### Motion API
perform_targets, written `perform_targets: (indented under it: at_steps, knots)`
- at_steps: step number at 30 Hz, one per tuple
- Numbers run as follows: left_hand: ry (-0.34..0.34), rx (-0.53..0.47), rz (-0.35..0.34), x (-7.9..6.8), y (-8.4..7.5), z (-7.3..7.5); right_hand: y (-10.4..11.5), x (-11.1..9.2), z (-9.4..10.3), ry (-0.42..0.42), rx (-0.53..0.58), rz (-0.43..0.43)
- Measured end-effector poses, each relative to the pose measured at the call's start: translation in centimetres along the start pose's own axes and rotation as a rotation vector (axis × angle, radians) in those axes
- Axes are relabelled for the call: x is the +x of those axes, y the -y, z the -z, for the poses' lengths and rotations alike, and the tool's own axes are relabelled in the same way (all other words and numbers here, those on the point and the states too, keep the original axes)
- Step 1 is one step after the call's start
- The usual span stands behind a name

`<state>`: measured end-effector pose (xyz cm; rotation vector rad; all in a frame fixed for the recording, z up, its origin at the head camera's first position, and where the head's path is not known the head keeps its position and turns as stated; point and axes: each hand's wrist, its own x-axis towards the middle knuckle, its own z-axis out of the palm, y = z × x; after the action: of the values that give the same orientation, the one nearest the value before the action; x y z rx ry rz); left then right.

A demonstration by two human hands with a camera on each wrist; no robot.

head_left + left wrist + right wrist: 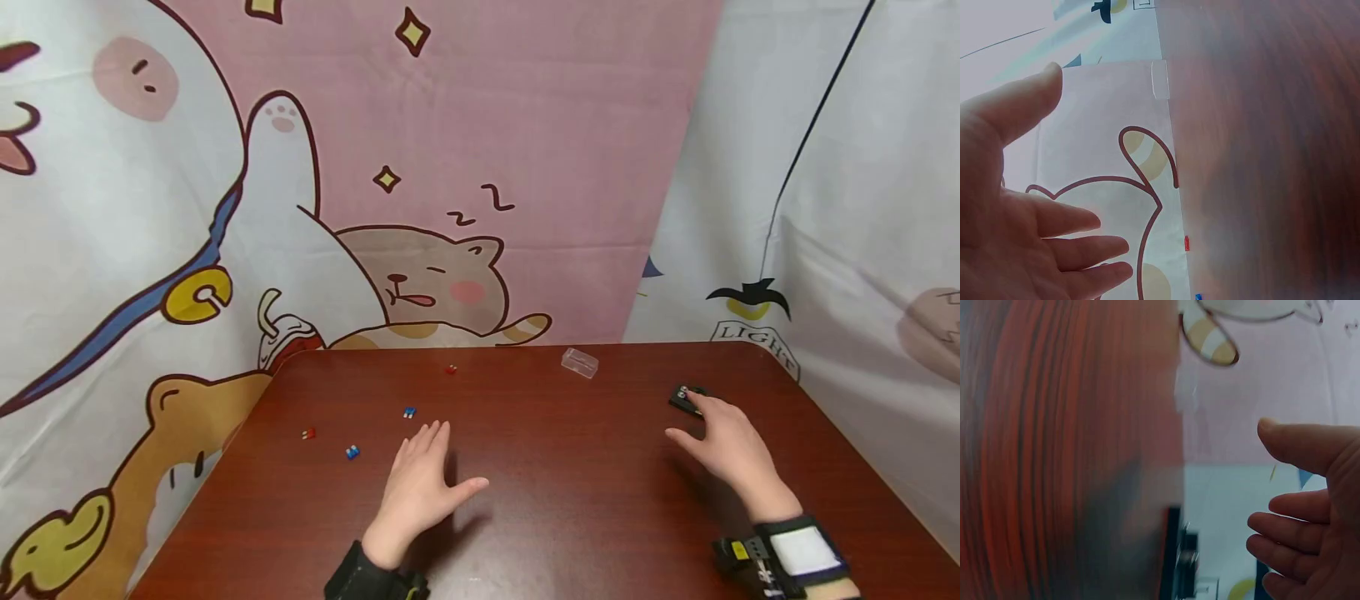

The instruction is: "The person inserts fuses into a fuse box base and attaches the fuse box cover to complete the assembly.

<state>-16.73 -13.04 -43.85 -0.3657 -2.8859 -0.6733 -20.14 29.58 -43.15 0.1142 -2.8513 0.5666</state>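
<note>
My left hand (422,483) hovers over the front middle of the table, thumb spread and fingers straight, with nothing in it. Beyond its fingertips and to the left lie small blue parts (409,412) and small red parts (308,433), each with pale ends. On the right, my right hand (729,442) reaches over a flat black object (684,399); its fingertips overlap the object in the head view and partly hide it. In the right wrist view that hand's fingers (1288,534) are loosely extended and apart from the black object (1180,556), which lies on the table.
A small clear plastic box (580,362) sits near the back edge of the brown table (555,467). Another red part (451,369) lies by that edge. A printed cloth (570,150) hangs right behind the table and along its sides.
</note>
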Motion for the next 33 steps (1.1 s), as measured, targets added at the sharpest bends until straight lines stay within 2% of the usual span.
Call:
perform_targets:
  at_steps: [5, 14, 21, 27, 33]
  knots:
    - [0.0, -0.035, -0.019, 0.2, -0.1, -0.1, -3.1, 0.7, 0.5, 0.013, -0.007, -0.077]
    - [0.065, -0.052, -0.03, 1.2, -0.1, -0.4, -7.1, 2.0, 0.8, 0.093, -0.041, -0.162]
    - [0.102, -0.085, -0.022, 2.0, -0.4, -0.9, -8.5, 3.3, 0.7, 0.18, -0.068, -0.192]
    - [0.106, -0.095, -0.03, 2.3, -0.7, -1.1, -9.1, 3.8, 0.3, 0.237, -0.058, -0.22]
    - [0.107, -0.101, -0.036, 2.5, -1.3, -1.3, -9.1, 4.1, 0.0, 0.241, -0.079, -0.211]
